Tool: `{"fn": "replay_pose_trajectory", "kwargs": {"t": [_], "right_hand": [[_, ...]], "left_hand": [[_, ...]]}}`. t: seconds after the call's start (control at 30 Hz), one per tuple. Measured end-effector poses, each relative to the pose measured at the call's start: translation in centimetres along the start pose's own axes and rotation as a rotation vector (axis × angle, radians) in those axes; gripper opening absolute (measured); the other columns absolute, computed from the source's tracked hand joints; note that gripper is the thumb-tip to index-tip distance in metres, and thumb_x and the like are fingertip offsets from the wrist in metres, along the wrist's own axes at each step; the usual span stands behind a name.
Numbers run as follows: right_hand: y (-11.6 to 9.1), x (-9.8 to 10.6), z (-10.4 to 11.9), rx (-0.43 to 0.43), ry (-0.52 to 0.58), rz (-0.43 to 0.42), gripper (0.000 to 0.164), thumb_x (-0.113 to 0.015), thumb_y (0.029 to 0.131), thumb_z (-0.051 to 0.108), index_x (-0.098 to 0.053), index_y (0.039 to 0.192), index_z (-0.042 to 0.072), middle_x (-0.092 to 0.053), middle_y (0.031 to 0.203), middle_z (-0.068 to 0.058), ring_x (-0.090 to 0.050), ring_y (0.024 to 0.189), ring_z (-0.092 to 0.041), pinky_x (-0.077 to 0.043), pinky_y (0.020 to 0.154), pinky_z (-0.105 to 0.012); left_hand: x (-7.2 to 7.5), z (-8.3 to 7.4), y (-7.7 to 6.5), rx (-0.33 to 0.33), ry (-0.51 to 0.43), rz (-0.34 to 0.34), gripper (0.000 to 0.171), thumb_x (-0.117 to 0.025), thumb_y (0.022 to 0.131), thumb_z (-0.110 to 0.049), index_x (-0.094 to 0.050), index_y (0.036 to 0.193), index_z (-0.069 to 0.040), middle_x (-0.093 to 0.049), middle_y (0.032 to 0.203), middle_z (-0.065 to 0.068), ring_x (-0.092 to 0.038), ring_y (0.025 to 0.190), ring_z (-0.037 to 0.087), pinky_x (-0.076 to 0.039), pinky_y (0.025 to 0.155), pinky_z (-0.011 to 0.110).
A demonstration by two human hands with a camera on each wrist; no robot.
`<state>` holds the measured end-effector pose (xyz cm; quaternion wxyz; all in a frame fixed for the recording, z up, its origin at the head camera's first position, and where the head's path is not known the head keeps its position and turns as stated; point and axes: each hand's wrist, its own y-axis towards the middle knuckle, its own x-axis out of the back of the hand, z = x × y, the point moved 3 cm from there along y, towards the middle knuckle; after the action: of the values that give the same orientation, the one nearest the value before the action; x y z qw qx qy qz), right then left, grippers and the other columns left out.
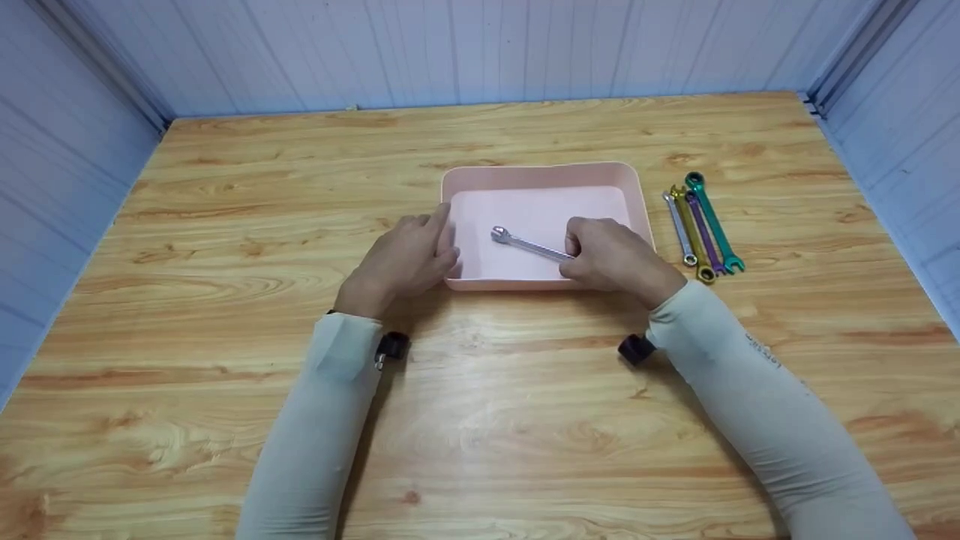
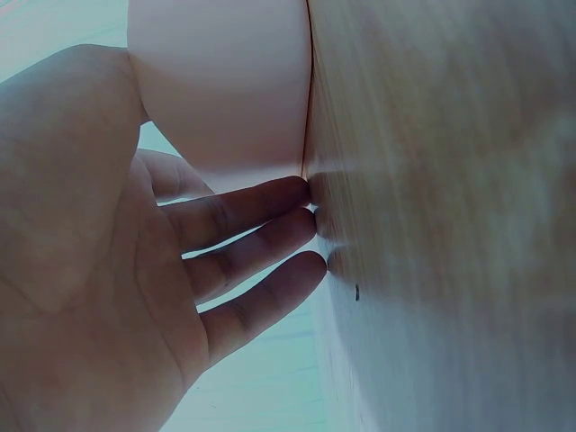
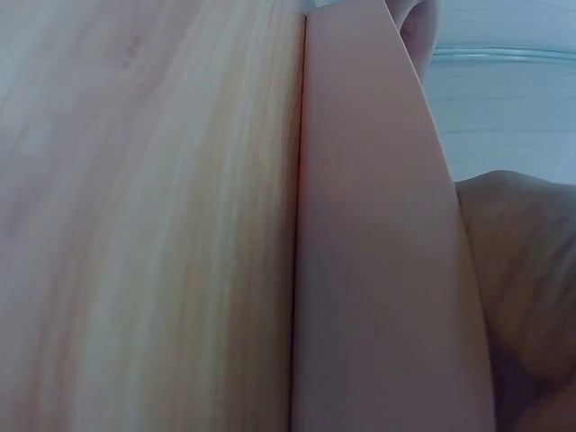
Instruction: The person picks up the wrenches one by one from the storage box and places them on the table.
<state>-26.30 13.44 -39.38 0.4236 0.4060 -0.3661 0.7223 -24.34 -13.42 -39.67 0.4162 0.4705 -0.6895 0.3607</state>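
A pink rectangular tray point(image 1: 536, 177) rests on the wooden table. My right hand point(image 1: 611, 251), over the tray's right front part, grips one end of a silver wrench point(image 1: 534, 246). The wrench's other end points left over the tray floor; its gripped end is hidden by the fingers. At the tray's left side my left hand point(image 1: 405, 259) touches the wall. In the left wrist view its fingers point(image 2: 261, 252) are extended, with tips at the table beside the tray wall point(image 2: 220, 81). The right wrist view shows the tray's front wall point(image 3: 378, 216), which hides most of the right hand point(image 3: 522, 270).
Right of the tray lie several wrenches side by side: a small silver wrench point(image 1: 679, 229), a gold wrench point(image 1: 696, 236), a purple wrench point(image 1: 703, 229) and a green wrench point(image 1: 714, 221). Pale panelled walls point(image 1: 480, 52) stand behind and beside the table point(image 1: 480, 420).
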Motion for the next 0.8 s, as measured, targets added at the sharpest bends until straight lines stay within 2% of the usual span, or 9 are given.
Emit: {"fn": "replay_pose_trajectory", "kwargs": {"t": [0.33, 0.6, 0.8], "right_hand": [[0.1, 0.1, -0.1, 0.006, 0.001, -0.032, 0.012, -0.067, 0.078, 0.016, -0.059, 0.083, 0.010, -0.060, 0.082, -0.007, -0.054, 0.076, -0.026, -0.039, 0.061, -0.036], [-0.1, 0.4, -0.4, -0.015, -0.008, -0.054, 0.010, -0.065, 0.080, 0.020, -0.059, 0.081, 0.012, -0.061, 0.081, -0.006, -0.054, 0.075, -0.025, -0.039, 0.062, -0.037], [-0.4, 1.0, -0.9, -0.057, -0.027, -0.024, 0.011, -0.065, 0.083, 0.021, -0.060, 0.084, 0.011, -0.061, 0.082, -0.006, -0.054, 0.074, -0.025, -0.039, 0.061, -0.037]], "left_hand": [[-0.1, 0.0, 0.0, -0.006, -0.008, -0.015, 0.070, -0.049, 0.101, -0.035, -0.021, 0.161, -0.011, -0.045, 0.149, 0.020, -0.040, 0.139, 0.030, -0.035, 0.111, 0.047], [-0.1, 0.1, 0.1, -0.001, -0.003, 0.002, 0.071, -0.049, 0.101, -0.036, -0.020, 0.161, -0.011, -0.044, 0.150, 0.021, -0.038, 0.140, 0.031, -0.034, 0.112, 0.047], [0.0, 0.1, 0.0, 0.002, -0.002, 0.001, 0.069, -0.047, 0.102, -0.036, -0.020, 0.161, -0.011, -0.045, 0.150, 0.020, -0.039, 0.140, 0.031, -0.034, 0.112, 0.046]]}}
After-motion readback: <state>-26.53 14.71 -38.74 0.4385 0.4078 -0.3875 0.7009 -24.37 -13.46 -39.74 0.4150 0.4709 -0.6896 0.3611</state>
